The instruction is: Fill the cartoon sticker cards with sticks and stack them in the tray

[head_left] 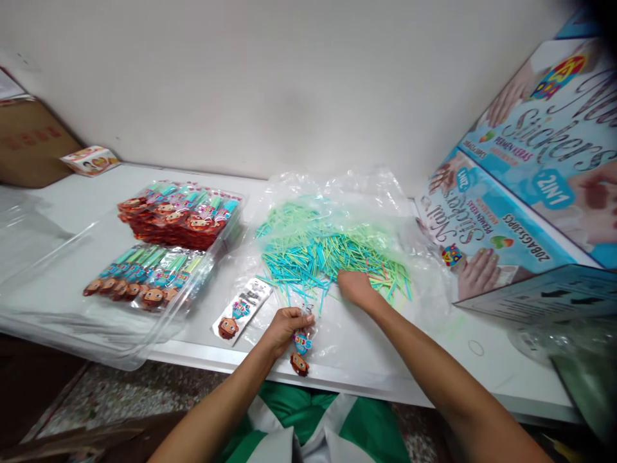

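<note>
My left hand (284,329) is closed round the top of a small clear packet (301,347) printed with a cartoon face, which hangs over the table's front edge. My right hand (354,286) reaches into a heap of blue and green thin sticks (328,251) lying on a crinkled clear plastic sheet (385,193); its fingers curl down among the sticks, and what they pinch is hidden. Another flat cartoon packet (241,308) lies on the table just left of my left hand.
Filled packets sit in a stacked pile (180,215) and a row (144,276) on clear plastic at left. Large blue sticker boxes (530,173) stand at right. A small box (90,159) and brown carton (29,141) lie far left. A white wall runs behind.
</note>
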Action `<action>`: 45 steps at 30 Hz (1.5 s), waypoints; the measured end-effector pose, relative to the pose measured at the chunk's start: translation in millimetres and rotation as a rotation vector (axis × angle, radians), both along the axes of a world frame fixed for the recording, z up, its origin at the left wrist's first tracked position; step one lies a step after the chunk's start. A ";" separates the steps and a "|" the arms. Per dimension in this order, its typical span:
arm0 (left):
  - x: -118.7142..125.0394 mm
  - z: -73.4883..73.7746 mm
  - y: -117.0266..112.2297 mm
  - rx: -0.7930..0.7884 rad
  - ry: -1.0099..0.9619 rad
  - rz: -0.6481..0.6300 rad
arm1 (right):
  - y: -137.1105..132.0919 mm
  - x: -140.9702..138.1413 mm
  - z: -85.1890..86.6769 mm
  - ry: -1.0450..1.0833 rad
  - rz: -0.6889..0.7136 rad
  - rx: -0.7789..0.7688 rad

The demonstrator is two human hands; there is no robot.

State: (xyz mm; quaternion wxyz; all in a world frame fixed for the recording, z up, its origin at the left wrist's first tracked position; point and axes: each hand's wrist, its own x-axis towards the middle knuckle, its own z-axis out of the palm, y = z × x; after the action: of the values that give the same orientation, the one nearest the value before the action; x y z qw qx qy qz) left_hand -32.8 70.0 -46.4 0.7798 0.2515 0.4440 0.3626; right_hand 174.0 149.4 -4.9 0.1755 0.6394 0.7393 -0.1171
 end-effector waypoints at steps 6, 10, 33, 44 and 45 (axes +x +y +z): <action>-2.0 2.7 0.8 -0.012 -0.001 -0.007 | -6.6 41.8 3.9 0.235 -0.171 0.158; -2.1 4.3 1.2 -0.017 -0.011 -0.016 | -20.1 51.2 -3.8 0.444 -0.238 0.247; 0.0 51.3 -5.6 0.055 0.017 -0.032 | -98.0 -9.7 -49.3 1.254 -0.383 0.406; 4.6 52.5 -5.8 0.150 0.039 -0.073 | -100.4 -11.2 -38.1 1.085 -0.262 0.327; 4.9 53.7 -5.5 0.169 0.058 -0.080 | -99.9 -10.7 -30.8 1.077 -0.235 0.315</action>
State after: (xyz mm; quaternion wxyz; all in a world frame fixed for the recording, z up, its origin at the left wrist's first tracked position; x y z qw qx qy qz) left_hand -27.9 64.6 7.3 0.7565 0.3443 0.4240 0.3597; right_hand 163.3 49.5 -35.8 -0.3374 0.5860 0.6571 -0.3334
